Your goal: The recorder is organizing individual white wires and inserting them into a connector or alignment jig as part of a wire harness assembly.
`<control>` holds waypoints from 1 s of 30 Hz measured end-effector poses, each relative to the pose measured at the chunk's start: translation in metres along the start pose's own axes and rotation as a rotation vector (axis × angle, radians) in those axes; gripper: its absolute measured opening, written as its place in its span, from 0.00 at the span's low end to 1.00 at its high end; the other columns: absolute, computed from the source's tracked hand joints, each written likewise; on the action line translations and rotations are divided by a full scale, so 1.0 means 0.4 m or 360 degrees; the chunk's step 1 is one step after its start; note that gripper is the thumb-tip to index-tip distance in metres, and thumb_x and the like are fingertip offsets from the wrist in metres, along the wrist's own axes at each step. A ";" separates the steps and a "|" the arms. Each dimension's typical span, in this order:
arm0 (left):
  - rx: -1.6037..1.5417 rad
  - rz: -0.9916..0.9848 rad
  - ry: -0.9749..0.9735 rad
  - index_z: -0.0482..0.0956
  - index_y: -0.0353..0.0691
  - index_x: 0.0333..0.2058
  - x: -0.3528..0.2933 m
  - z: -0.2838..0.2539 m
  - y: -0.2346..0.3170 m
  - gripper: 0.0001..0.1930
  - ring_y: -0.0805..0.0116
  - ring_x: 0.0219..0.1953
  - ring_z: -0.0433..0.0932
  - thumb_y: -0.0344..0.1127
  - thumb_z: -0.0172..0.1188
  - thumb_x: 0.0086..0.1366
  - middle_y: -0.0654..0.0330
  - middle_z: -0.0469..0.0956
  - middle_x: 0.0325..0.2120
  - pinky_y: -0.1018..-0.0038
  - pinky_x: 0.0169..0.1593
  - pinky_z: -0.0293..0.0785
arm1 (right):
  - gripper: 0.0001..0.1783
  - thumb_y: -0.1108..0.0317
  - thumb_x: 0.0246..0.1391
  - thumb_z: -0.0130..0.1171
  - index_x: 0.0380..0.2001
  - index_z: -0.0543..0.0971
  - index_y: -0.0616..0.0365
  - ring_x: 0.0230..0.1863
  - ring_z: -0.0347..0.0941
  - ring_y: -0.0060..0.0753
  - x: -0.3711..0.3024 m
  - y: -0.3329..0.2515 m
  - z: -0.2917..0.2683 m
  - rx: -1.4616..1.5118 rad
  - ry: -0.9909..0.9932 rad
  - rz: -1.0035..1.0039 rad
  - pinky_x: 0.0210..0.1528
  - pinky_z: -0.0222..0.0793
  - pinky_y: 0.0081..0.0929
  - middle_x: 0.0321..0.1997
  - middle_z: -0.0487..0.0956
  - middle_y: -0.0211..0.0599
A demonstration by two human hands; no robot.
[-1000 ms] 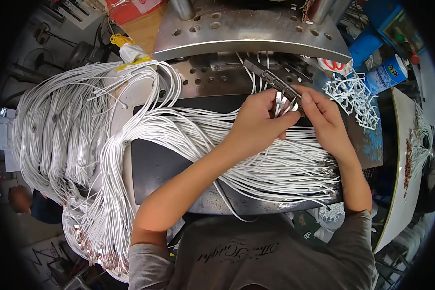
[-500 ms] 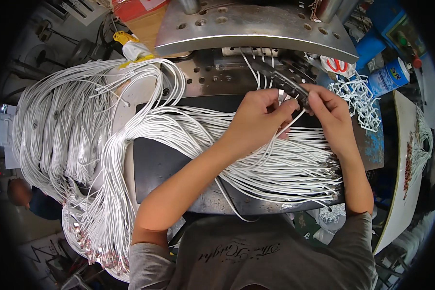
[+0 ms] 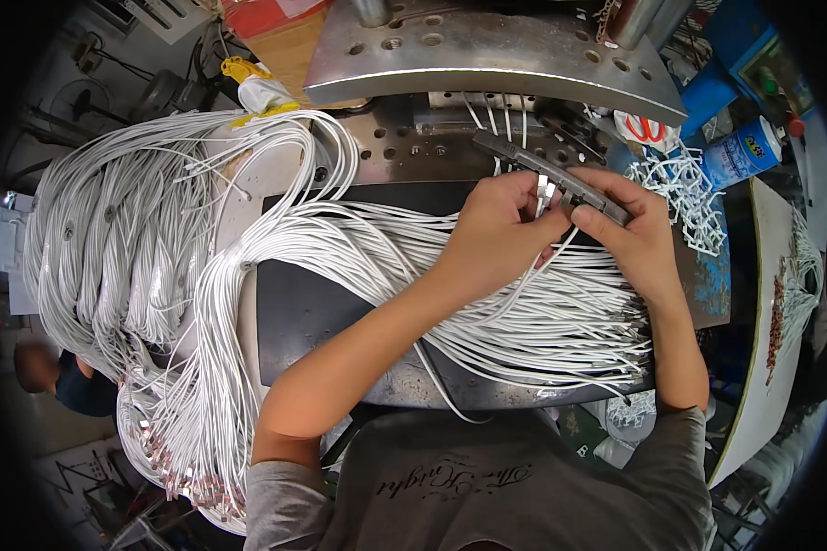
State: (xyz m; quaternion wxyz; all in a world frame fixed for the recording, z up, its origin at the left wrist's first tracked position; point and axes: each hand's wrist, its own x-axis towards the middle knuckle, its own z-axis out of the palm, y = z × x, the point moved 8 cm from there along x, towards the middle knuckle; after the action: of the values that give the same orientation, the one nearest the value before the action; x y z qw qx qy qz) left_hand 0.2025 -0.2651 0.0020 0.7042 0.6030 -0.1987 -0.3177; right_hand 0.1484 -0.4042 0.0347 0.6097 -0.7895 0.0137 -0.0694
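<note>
Pinching a white cable [image 3: 544,196] end between fingertips, left hand [image 3: 496,241] closed on it above the dark mat [image 3: 322,312] on the worktop [image 3: 386,156]. Right hand [image 3: 629,241] just beside, grip closed on a dark metal bar [image 3: 560,174] slanting up-left toward the press plate [image 3: 487,55]. Both hands touching at the fingertips, over a wide fan of white cables [image 3: 524,321] spread across the mat. Looping left, a large cable bundle [image 3: 138,266] hanging off the worktop edge, connectors [image 3: 193,482] clustered at its lower end. Near the right edge, white plastic scraps [image 3: 685,193] and a blue can [image 3: 744,151].
</note>
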 end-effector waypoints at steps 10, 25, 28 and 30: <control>-0.0229 -0.0193 -0.0003 0.80 0.34 0.39 -0.008 -0.019 -0.005 0.11 0.79 0.26 0.77 0.37 0.66 0.70 0.64 0.80 0.28 0.81 0.28 0.71 | 0.21 0.68 0.60 0.69 0.53 0.82 0.67 0.44 0.78 0.19 -0.010 0.051 -0.048 0.0300 0.0164 0.0238 0.52 0.71 0.19 0.46 0.85 0.32; -0.0274 -0.0111 0.0088 0.81 0.32 0.42 -0.005 -0.031 -0.003 0.10 0.78 0.28 0.78 0.35 0.65 0.71 0.60 0.84 0.31 0.81 0.32 0.74 | 0.17 0.71 0.60 0.68 0.50 0.83 0.67 0.43 0.79 0.19 -0.004 0.032 -0.066 0.0066 0.0223 0.0119 0.51 0.73 0.20 0.43 0.86 0.34; -0.0207 -0.0144 0.0148 0.80 0.31 0.44 -0.002 -0.050 0.001 0.11 0.79 0.29 0.78 0.35 0.63 0.72 0.58 0.85 0.32 0.82 0.31 0.72 | 0.17 0.71 0.60 0.68 0.51 0.83 0.67 0.43 0.79 0.19 -0.009 0.061 -0.089 0.0318 0.0283 0.0180 0.51 0.73 0.20 0.44 0.86 0.35; -0.0166 -0.0073 0.0121 0.80 0.30 0.45 0.004 -0.053 0.002 0.12 0.79 0.29 0.77 0.35 0.61 0.73 0.56 0.86 0.35 0.83 0.31 0.72 | 0.17 0.71 0.60 0.68 0.51 0.83 0.67 0.43 0.79 0.19 -0.007 0.064 -0.086 0.0337 0.0267 0.0200 0.51 0.73 0.20 0.44 0.86 0.35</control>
State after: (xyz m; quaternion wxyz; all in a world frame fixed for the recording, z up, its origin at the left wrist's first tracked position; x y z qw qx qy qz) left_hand 0.2178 -0.2508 -0.0014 0.7342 0.5816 -0.1412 -0.3206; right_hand 0.1427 -0.4436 0.0184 0.6895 -0.7097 0.1064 -0.0978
